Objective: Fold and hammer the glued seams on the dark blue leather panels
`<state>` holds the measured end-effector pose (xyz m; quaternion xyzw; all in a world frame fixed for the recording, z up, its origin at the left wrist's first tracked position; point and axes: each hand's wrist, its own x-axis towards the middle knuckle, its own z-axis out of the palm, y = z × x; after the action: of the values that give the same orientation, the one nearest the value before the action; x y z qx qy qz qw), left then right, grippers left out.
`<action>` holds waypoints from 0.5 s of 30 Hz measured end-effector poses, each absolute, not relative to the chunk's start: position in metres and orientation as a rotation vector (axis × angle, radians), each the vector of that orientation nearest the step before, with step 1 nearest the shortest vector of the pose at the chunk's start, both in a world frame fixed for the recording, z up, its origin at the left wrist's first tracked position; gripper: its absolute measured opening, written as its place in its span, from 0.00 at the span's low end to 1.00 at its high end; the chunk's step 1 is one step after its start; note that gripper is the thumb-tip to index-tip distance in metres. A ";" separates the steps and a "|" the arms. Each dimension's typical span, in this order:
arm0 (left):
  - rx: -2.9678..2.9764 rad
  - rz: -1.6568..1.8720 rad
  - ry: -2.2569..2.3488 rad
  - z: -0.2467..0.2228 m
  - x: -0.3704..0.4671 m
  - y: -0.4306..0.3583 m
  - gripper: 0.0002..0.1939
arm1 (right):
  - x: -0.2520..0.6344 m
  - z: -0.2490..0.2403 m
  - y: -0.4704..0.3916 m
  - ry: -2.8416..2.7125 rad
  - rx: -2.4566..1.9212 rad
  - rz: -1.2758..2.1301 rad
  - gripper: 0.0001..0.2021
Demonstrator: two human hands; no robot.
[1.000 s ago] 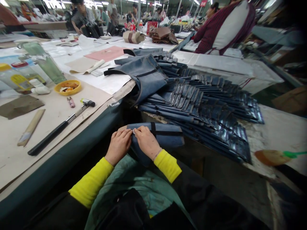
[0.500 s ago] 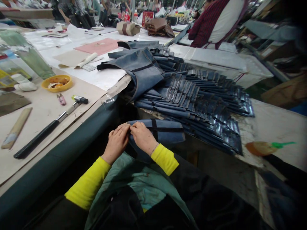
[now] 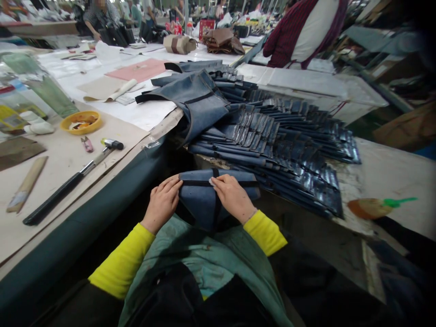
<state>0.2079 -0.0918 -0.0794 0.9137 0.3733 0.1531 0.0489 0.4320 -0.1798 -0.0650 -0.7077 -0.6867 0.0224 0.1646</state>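
A dark blue leather-like panel (image 3: 195,200) with black strips crossing on it lies over my lap, in front of the work table. My left hand (image 3: 162,200) grips its left edge, fingers curled over the top and thumb hidden. Farther right, my right hand (image 3: 233,197) is closed in a pinch over the long black strip (image 3: 195,183). A small whitish bit (image 3: 211,181), perhaps cloth, shows at those fingertips; its kind is unclear. Close beyond the panel lies a big overlapping stack of similar blue pieces (image 3: 272,141).
On the left table are a hammer (image 3: 73,186), a wooden stick (image 3: 27,184), pink-handled snips (image 3: 86,144), a yellow dish (image 3: 81,122) and bottles (image 3: 54,86). To the right sits an amber squeeze bottle with green nozzle (image 3: 369,208). A person in a dark red sleeve (image 3: 289,29) is beyond.
My right hand has moved right along the black strip, away from my left hand, uncovering more of the panel. The left hand still holds the left edge.
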 end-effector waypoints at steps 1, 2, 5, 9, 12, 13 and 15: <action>2.782 0.472 1.153 -0.080 0.207 -0.092 0.19 | 0.431 -0.067 -0.180 -1.929 -2.009 0.070 0.15; 2.781 0.473 1.165 -0.080 0.205 -0.093 0.19 | 0.431 -0.068 -0.179 -1.906 -1.995 0.070 0.15; 2.778 0.438 1.151 -0.077 0.197 -0.092 0.19 | 0.435 -0.073 -0.178 -1.872 -1.938 0.056 0.16; 2.773 0.437 1.144 -0.055 0.161 -0.076 0.17 | 0.452 -0.080 -0.182 -1.852 -1.962 -0.012 0.16; 2.753 0.653 1.420 -0.031 0.108 -0.053 0.19 | 0.471 -0.086 -0.194 -1.852 -1.999 -0.105 0.17; 2.728 0.701 1.572 -0.025 0.087 -0.044 0.20 | 0.478 -0.087 -0.200 -1.849 -2.005 -0.128 0.17; 2.652 0.620 1.882 -0.019 0.049 -0.028 0.22 | 0.491 -0.088 -0.211 -1.828 -2.028 -0.182 0.17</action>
<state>0.0494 -0.0283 -0.0187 0.7983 0.5664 0.1866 -0.0844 0.4908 -0.2110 -0.0880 -0.7260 -0.6544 -0.0650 0.2011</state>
